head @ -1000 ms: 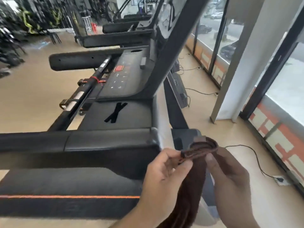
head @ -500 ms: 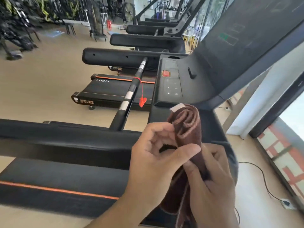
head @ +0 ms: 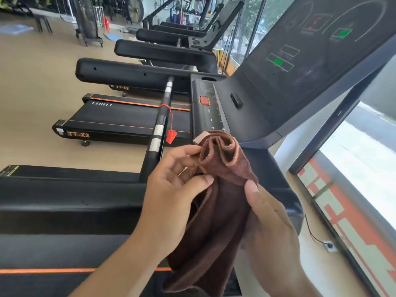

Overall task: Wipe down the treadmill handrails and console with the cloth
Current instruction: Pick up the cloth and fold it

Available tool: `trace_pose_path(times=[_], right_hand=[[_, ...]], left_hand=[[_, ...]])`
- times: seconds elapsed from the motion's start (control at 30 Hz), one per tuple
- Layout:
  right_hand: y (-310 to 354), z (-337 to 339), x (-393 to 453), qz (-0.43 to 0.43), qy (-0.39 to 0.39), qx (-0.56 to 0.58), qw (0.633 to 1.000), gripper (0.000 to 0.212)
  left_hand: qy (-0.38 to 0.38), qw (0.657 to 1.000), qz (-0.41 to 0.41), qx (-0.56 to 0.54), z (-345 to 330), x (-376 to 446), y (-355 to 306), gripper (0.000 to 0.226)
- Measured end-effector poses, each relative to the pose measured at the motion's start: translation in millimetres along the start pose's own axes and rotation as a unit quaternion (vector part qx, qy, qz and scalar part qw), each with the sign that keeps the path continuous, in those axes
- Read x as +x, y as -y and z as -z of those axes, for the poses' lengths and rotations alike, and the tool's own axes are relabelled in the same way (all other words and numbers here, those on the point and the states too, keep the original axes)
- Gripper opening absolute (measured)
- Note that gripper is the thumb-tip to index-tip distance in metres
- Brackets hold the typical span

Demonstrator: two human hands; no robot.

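Since half a second earlier, both hands had shifted on the brown cloth (head: 216,202): its top folds had loosened into open loops, and the right thumb, which had lain along the fabric, now pinched an outer fold. The left hand (head: 171,196) held the cloth between thumb and fingertips just under the loops, its other fingers curled loosely; the right hand (head: 272,228) pinched the cloth's right edge with the thumb on top, and its fingers were hidden behind the fabric. One cloth hung between the two hands, bunched at the top and trailing down past the wrists (a small pale tag stuck out at its upper left corner). It touched no part of the machine. As a judgement, wiping had not begun: the person seemed to be folding or arranging the cloth, so both handrails and the console remained to be done. Just above and beyond the hands sat the console (head: 214,112) with one red button (head: 204,100), and above the right hand rose one dark display screen (head: 310,50) showing two green lit patches. Left of the left hand lay the near padded handrail (head: 64,198); a thin bar (head: 161,123) with white bands ran up from it, carrying one red safety clip (head: 170,136). Beyond the hands, at least three more treadmills stood in a row, though the farthest were too crowded to count exactly.
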State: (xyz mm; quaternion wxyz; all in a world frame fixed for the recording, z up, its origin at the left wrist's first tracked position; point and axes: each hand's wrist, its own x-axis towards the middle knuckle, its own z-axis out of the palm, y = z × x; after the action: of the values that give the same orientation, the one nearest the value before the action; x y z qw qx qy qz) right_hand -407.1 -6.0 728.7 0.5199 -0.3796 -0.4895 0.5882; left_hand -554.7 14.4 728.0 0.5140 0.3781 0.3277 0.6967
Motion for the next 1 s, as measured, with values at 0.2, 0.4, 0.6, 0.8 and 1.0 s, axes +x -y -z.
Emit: trace_pose_path(times=[0.2,0.4,0.6,0.8,1.0], right_hand=[[20.1,26.9,12.0,0.027,-0.127,-0.016,0.991,0.025],[53.7,11.7,34.0,-0.020,-0.052,-0.052,0.997,0.046],[39.1,19.0,32.8,0.032,-0.063,-0.097,0.993,0.028],[39.9,22.8,27.3,0.026,0.001,-0.118,0.993,0.019],[33.0,30.7,30.8,0.089,-0.130,-0.142,0.977,0.020]], left_hand=[[-0.064,0.998,0.012,-0.026,0.4,16.2,-10.4,0.044],[-0.017,0.999,0.022,0.033,-21.4,22.2,-5.2,0.039],[-0.093,0.995,0.006,0.041,-20.9,20.5,5.3,0.038],[-0.036,0.998,0.025,0.048,-28.4,9.4,2.1,0.037],[-0.068,0.998,0.009,0.012,-9.1,11.2,-0.3,0.043]])
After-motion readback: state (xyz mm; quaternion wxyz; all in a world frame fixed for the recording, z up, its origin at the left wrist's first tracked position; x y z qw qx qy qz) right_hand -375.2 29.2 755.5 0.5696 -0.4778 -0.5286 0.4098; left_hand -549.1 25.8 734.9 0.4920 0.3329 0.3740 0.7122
